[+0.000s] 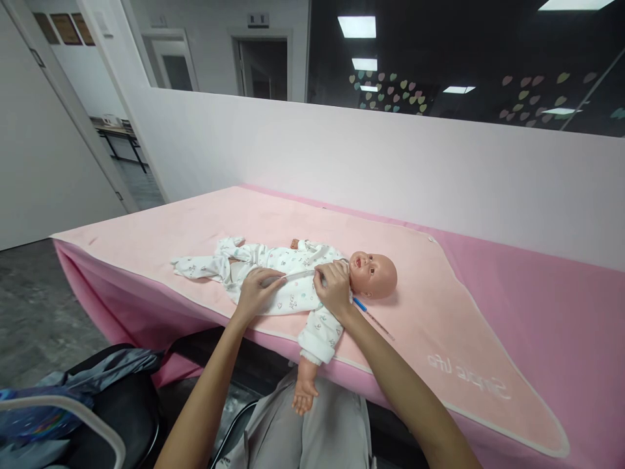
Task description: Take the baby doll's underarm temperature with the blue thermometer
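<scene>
A baby doll (pixel 374 275) lies on its back, its head to the right, in a white printed baby outfit (pixel 288 303). At the doll's lower chest, my left hand (pixel 260 291) pinches the edge of the outfit's front flap. Near the collar my right hand (pixel 333 284) is closed on the same edge, which runs fairly straight between both hands. One doll arm (pixel 306 384) hangs over the table's front edge above my lap. Beside the doll's neck, close to my right wrist, rests a thin clear stick with a blue end (pixel 360 304).
A pale pink mat (pixel 469 326) covers the table over a darker pink cloth (pixel 537 299). Behind it stands a white wall with a window. At the lower left, a black chair (pixel 122 404) holds clothing and a blue plastic item.
</scene>
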The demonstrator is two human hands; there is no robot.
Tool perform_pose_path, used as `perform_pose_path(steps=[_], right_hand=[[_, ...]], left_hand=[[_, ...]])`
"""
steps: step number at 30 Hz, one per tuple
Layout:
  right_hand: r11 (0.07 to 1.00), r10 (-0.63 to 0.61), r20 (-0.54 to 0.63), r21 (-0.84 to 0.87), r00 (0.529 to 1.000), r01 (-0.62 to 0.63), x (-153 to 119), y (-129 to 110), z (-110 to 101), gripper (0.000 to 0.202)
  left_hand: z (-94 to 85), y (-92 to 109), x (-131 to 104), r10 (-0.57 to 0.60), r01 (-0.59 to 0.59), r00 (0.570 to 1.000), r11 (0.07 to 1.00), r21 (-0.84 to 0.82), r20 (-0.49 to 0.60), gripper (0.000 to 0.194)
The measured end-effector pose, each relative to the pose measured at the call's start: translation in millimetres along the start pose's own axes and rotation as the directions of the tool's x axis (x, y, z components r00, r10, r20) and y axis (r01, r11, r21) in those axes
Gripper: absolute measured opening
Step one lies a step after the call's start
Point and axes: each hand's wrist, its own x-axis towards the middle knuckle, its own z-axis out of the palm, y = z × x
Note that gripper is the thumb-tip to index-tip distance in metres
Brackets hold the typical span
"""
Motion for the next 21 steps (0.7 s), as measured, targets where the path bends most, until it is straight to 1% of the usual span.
perform_pose_path(steps=[5,11,14,16,18,19,21], right_hand=[[1.000,0.008,0.029,-0.018,1.000,-0.008,-1,0,-1,0.014],[0.999,0.015,0.057,-0.033,0.998,-0.013,0,1,1,0.015],[0.998,-0.003,0.113,-0.062,0.994,0.010,-1,-2,-4,0.016],[0.994,-0.050,0.196,-0.090,0.979,0.069,-6,-6,-17,0.016],[0.987,-0.080,0.277,-0.115,0.958,0.115,-16,-10,-39,0.018],[0.985,-0.073,0.303,-0.126,0.950,0.116,-23,-12,-53,0.020],[0.986,-0.017,0.324,-0.152,0.946,0.069,-42,-11,-83,0.024]], left_hand=[[-1.0,0,1,-0.018,0.018,0.999,0.999,0.028,0.029,0.026],[-0.9,0,3,-0.038,0.036,0.999,0.998,0.051,0.037,0.024],[3.7,1,1,-0.003,-0.002,0.999,0.991,0.135,0.041,0.024],[5.6,1,-2,0.051,-0.062,0.997,0.974,0.216,0.058,0.024],[2.9,2,-5,0.108,-0.134,0.988,0.957,0.255,0.113,0.023],[-0.5,2,-6,0.135,-0.171,0.979,0.953,0.250,0.155,0.022],[-10.1,6,-4,0.177,-0.224,0.959,0.952,0.210,0.220,0.023]])
